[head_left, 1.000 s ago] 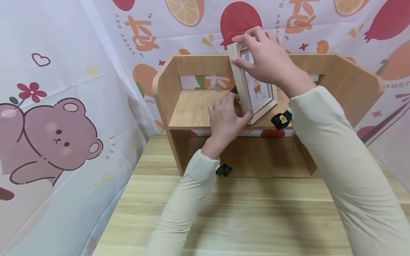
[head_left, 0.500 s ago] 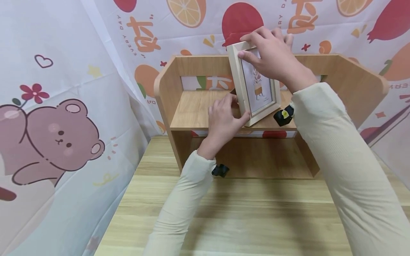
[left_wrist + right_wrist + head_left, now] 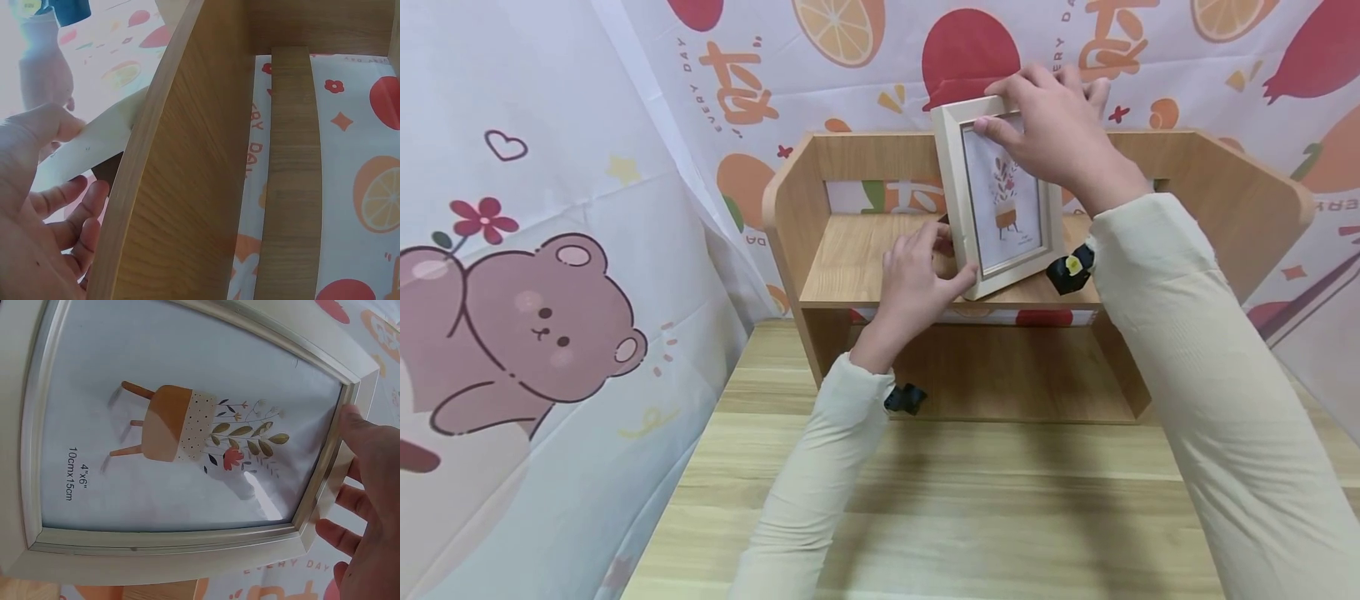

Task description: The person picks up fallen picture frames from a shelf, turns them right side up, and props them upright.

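A cream-edged picture frame (image 3: pixel 1009 218) stands on the upper board of a small wooden desk shelf (image 3: pixel 850 258), tilted back a little. Its print of a potted plant shows large in the right wrist view, lying sideways. My right hand (image 3: pixel 1063 129) grips the top edge, thumb on the front and fingers behind. Low on the left side, my left hand (image 3: pixel 913 279) pinches the frame between thumb and fingers. The left wrist view has that thumb on the pale edge of the frame (image 3: pixel 94 147), with a dark brown piece, perhaps the stand, behind it.
The shelf's left side panel (image 3: pixel 786 217) and right side panel (image 3: pixel 1232 208) rise beside the board. Below is a lower compartment (image 3: pixel 1007 367). A wood-grain table (image 3: pixel 1000 508) extends in front, and printed cloth (image 3: pixel 865 83) hangs behind.
The frame has turned so its picture faces the front more, and its lower left corner has shifted slightly left. My right hand has slid rightward with the top edge; both hands keep hold.
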A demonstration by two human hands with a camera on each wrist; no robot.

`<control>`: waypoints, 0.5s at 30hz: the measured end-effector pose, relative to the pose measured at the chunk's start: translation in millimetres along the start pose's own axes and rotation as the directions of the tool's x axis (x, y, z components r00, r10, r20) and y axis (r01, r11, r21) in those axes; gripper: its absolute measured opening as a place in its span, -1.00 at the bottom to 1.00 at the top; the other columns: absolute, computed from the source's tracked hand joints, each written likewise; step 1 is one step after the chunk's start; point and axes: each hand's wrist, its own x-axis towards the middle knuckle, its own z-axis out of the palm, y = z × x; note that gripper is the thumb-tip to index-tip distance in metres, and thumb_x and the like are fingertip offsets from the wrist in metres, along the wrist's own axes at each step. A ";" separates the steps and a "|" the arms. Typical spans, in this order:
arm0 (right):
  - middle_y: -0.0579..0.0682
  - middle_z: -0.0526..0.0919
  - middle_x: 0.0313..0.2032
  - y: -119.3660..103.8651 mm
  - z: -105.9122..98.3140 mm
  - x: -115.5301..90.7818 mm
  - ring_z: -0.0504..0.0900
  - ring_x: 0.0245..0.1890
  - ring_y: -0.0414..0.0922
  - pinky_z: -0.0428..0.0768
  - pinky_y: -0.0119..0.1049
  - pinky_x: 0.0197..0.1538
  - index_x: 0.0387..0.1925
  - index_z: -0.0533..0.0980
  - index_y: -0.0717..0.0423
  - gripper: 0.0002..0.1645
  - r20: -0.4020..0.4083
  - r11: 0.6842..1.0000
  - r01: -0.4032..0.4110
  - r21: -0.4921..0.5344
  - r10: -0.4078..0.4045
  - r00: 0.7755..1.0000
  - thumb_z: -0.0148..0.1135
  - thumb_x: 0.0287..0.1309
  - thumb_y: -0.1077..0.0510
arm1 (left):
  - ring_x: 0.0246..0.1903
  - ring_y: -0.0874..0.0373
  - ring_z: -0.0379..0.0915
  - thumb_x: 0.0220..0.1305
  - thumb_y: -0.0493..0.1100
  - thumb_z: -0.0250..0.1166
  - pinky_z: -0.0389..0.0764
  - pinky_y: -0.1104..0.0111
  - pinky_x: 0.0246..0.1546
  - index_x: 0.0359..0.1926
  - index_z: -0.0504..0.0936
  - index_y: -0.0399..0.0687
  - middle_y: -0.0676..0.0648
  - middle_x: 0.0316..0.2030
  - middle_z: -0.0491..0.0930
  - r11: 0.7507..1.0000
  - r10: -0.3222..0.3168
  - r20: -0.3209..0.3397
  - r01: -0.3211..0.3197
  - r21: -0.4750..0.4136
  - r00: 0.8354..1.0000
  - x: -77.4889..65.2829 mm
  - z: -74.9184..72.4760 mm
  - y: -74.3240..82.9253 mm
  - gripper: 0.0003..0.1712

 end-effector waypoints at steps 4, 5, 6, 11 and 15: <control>0.12 0.20 0.42 0.9 -1.3 0.1 0.01 0.39 0.20 -0.19 0.20 0.26 0.41 0.24 -0.05 -0.31 -0.002 1.000 -0.013 -0.020 0.013 1.000 -0.07 0.37 -0.24 | -0.08 0.04 0.37 0.16 0.02 0.33 0.27 0.13 -0.03 0.02 0.46 -0.06 -0.03 -0.12 0.60 1.000 -0.017 0.026 0.017 -0.021 1.000 1.2 -2.7 -1.9 -0.54; 0.13 0.19 0.42 1.7 -1.9 0.1 0.02 0.39 0.20 -0.19 0.21 0.27 0.41 0.24 -0.04 -0.31 -0.002 0.999 -0.019 -0.029 0.019 1.000 -0.07 0.37 -0.24 | -0.09 0.05 0.37 0.17 0.01 0.33 0.27 0.13 -0.03 0.01 0.46 -0.05 -0.03 -0.12 0.60 0.999 -0.021 0.033 0.022 -0.028 0.999 1.5 -3.7 -2.4 -0.55; 0.15 0.20 0.42 2.6 -2.5 0.0 0.02 0.39 0.21 -0.20 0.22 0.27 0.41 0.23 -0.03 -0.30 -0.003 0.999 -0.024 -0.037 0.024 1.000 -0.08 0.37 -0.24 | -0.10 0.05 0.36 0.17 0.01 0.33 0.26 0.13 -0.03 0.01 0.46 -0.05 -0.03 -0.13 0.60 0.999 -0.026 0.040 0.027 -0.033 0.999 1.7 -4.6 -3.0 -0.56; 0.20 0.23 0.39 8.2 -3.8 -2.2 0.03 0.37 0.24 -0.22 0.25 0.28 0.41 0.23 0.00 -0.33 -0.011 0.998 -0.041 -0.056 0.041 0.999 -0.09 0.40 -0.19 | -0.12 0.06 0.36 0.18 -0.01 0.34 0.24 0.12 0.01 0.01 0.46 -0.04 -0.03 -0.14 0.59 0.997 -0.035 0.071 0.039 -0.062 0.997 2.7 -8.4 -7.6 -0.57; 0.23 0.30 0.33 9.6 -4.3 -2.6 0.05 0.35 0.23 -0.23 0.24 0.28 0.39 0.25 0.02 -0.35 -0.030 0.997 -0.046 -0.062 0.044 0.999 -0.09 0.39 -0.18 | -0.12 0.06 0.36 0.20 -0.04 0.33 0.23 0.11 0.07 0.04 0.46 -0.07 -0.04 -0.15 0.59 0.994 -0.044 0.091 0.053 -0.092 0.995 4.3 -11.3 -10.4 -0.56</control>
